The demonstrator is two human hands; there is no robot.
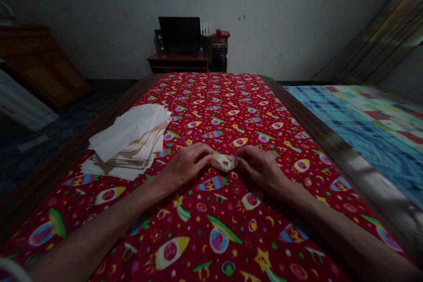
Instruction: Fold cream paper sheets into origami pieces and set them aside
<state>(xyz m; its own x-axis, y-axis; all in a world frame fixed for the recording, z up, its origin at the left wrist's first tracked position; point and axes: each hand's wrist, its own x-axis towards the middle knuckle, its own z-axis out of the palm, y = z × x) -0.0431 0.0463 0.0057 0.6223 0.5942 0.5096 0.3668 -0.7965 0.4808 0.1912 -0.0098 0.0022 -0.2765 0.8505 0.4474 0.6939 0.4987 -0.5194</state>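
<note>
A small folded piece of tan paper (pixel 224 162) lies on the red patterned cloth (pixel 218 105) between my hands. My left hand (pixel 185 165) pinches its left end with curled fingers. Its right end is gripped by my right hand (pixel 261 166), fingers closed on the paper. Both forearms rest on the cloth. A stack of flat pale paper sheets (pixel 130 141) sits to the left of my left hand.
The cloth covers a long wooden table (pixel 317 130). A blue patchwork mat (pixel 360 123) lies to the right. At the far wall stand a low wooden stand (pixel 178 62) with a dark screen (pixel 180 34) and a small cabinet (pixel 219 53).
</note>
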